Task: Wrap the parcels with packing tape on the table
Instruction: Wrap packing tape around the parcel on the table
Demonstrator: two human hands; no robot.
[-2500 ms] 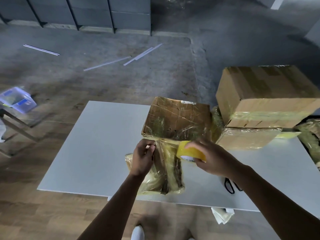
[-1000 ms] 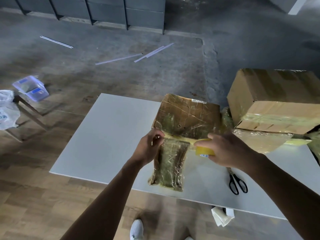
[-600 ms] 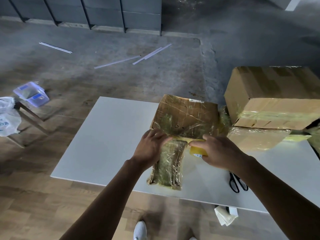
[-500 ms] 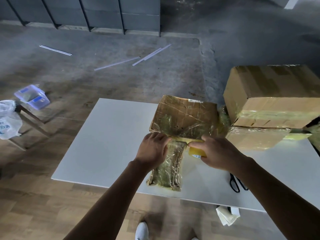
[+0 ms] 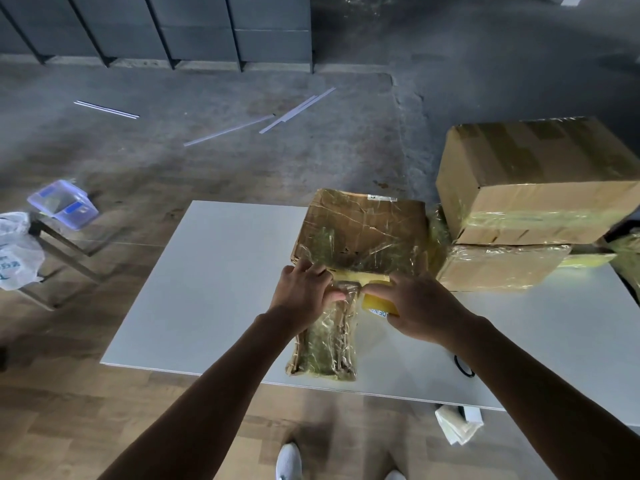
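Shoe [image 5: 289,459]: white, yours, on the wood floor below the table edge. Folded paper [image 5: 457,427] lies on the floor to its right.

Table [image 5: 207,289]: white top, near edge closest to you.

Narrow parcel [image 5: 325,351]: on the table, near end at the near edge. Already glossy with yellowish film. Long axis runs straight away from you.

Scissors [image 5: 462,365]: only a black handle loop shows past your right forearm.

Left hand [image 5: 304,292]: laid on the narrow parcel's far end, fingers fairly straight and spread, thumb pointing right. It presses down and clasps nothing.

Right hand [image 5: 422,310]: fingers curled round the tape roll [image 5: 375,303], which is yellow and sits just right of the parcel.

Tape strip [image 5: 360,276]: runs left to right from your left fingertips to the roll, across the parcel's long axis at its far end. Judgement: the next pass goes crosswise, so the roll must travel round the parcel's right flank. Your right hand is the nearer one for that, and the left serves as the anchor.

Flat parcel [image 5: 363,233]: film-covered, touching or just behind the narrow one.

Wrapped parcel [image 5: 495,268]: at the right, with a large cardboard box [image 5: 533,174] stacked on it.

Plastic tub [image 5: 64,202] and white bag [image 5: 17,251]: far left, off the table.

Pale strips [image 5: 298,109]: loose on the concrete floor beyond.
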